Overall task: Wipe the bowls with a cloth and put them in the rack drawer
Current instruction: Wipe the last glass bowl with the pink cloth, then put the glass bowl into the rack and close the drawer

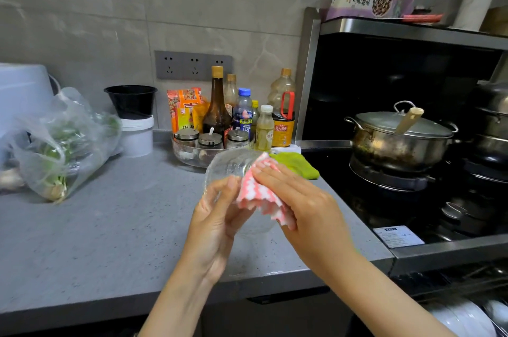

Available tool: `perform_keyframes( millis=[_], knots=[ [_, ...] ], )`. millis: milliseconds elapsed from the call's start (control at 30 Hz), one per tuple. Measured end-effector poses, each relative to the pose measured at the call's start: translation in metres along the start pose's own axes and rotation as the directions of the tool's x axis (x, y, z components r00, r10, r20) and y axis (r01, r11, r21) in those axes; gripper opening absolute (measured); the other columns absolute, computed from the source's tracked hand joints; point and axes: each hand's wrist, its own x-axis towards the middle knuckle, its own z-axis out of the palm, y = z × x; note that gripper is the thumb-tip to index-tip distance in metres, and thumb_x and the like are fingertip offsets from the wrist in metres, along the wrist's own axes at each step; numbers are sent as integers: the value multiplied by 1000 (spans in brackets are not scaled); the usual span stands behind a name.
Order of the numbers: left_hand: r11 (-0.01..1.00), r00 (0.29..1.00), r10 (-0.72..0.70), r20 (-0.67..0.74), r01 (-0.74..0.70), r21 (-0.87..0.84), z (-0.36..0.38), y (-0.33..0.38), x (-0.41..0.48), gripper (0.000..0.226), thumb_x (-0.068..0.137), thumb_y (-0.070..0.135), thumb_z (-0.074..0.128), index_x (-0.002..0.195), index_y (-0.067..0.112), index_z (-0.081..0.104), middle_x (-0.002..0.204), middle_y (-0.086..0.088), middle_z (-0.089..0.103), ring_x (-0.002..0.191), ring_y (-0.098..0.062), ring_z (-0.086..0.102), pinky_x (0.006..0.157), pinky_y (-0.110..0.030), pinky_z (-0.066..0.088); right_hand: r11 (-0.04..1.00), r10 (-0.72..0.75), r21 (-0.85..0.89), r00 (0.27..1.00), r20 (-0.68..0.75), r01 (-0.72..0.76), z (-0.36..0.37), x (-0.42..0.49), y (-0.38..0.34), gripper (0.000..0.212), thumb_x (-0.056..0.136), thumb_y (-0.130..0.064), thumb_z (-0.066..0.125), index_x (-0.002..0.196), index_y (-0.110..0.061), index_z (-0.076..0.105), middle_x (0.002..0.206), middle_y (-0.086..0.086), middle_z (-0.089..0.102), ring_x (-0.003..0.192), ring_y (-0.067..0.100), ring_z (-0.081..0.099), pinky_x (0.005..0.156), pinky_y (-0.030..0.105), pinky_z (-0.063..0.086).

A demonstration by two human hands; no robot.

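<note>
A clear glass bowl is held tilted above the grey counter, its base turned toward me. My left hand grips its near rim with curled fingers and thumb. My right hand presses a pink-and-white patterned cloth flat against the bowl's outside, fingers mostly straight over the cloth. The open rack drawer shows at the bottom right, with white dishes standing in it.
Sauce bottles and jars stand in a glass tray at the back. A green cloth lies beside the stove. A lidded steel pot sits on the burner. A plastic bag of greens and black and white tubs are left.
</note>
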Motion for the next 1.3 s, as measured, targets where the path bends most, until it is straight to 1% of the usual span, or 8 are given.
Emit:
perform_keyframes(
  millis=[467, 633, 733, 833, 967, 1067, 1167, 1300],
  knots=[
    [995, 990, 96, 105, -96, -9, 4, 1, 9, 11, 58, 33, 75, 65, 24, 73, 80, -1, 75, 71, -7, 71, 57, -17, 54, 990, -60, -131, 998, -14, 58, -15, -1, 12, 38, 86, -18, 54, 121, -10, 66, 126, 2, 64, 123, 18, 56, 95, 30, 50],
    [995, 990, 83, 111, -77, -59, -1, -14, 26, 45, 38, 46, 94, 70, 22, 73, 89, -5, 76, 75, -10, 72, 58, -17, 55, 990, 38, 136, 998, 47, -44, -17, -14, 23, 40, 81, -11, 57, 119, -19, 66, 124, -6, 65, 121, 10, 57, 95, 25, 49],
    [999, 992, 34, 120, -29, -46, 1, -25, 34, 49, 37, 46, 94, 73, 20, 72, 94, -8, 75, 76, -16, 73, 59, -19, 56, 837, 313, 420, 936, 158, -351, -28, -15, 38, 28, 88, -20, 53, 109, -22, 71, 100, -21, 71, 94, -3, 66, 78, 16, 52],
    [999, 995, 0, 98, 4, -42, 2, -37, 40, 56, 34, 46, 95, 76, 17, 70, 96, -10, 75, 79, -19, 73, 61, -20, 57, 734, 479, 464, 862, 164, -496, -37, -22, 63, 28, 96, -35, 53, 86, -18, 71, 59, -20, 60, 51, -4, 52, 52, 6, 39],
    [998, 997, -35, 65, 38, -42, 1, -56, 47, 56, 31, 46, 96, 73, 19, 72, 97, -10, 75, 78, -18, 74, 60, -20, 57, 780, 475, 351, 855, 207, -518, -39, -50, 111, 19, 96, -27, 55, 108, -25, 70, 93, -33, 68, 88, -15, 61, 75, 7, 44],
    [998, 996, -58, 70, 60, -34, 0, -69, 49, 41, 39, 41, 92, 70, 22, 74, 96, -8, 75, 79, -17, 74, 61, -19, 57, 847, 488, 12, 787, 376, -531, -37, -85, 155, 47, 88, -7, 67, 122, -37, 57, 123, -30, 57, 124, -7, 47, 100, 15, 41],
    [996, 993, -87, 84, 88, -18, 1, -79, 50, 31, 48, 40, 85, 71, 23, 73, 95, -7, 75, 80, -17, 73, 62, -19, 57, 817, 511, -126, 606, 609, -563, -39, -112, 172, 61, 84, -43, 68, 140, -31, 45, 148, -22, 31, 138, -7, 24, 115, 23, 25],
    [993, 989, -119, 89, 117, 25, 12, -89, 51, 15, 55, 35, 76, 65, 24, 73, 90, -4, 76, 77, -14, 73, 61, -18, 56, 787, 510, -44, 608, 608, -616, -50, -122, 170, 73, 79, -59, 62, 144, -37, 37, 151, -27, 27, 134, -18, 21, 108, 6, 20]
  ],
)
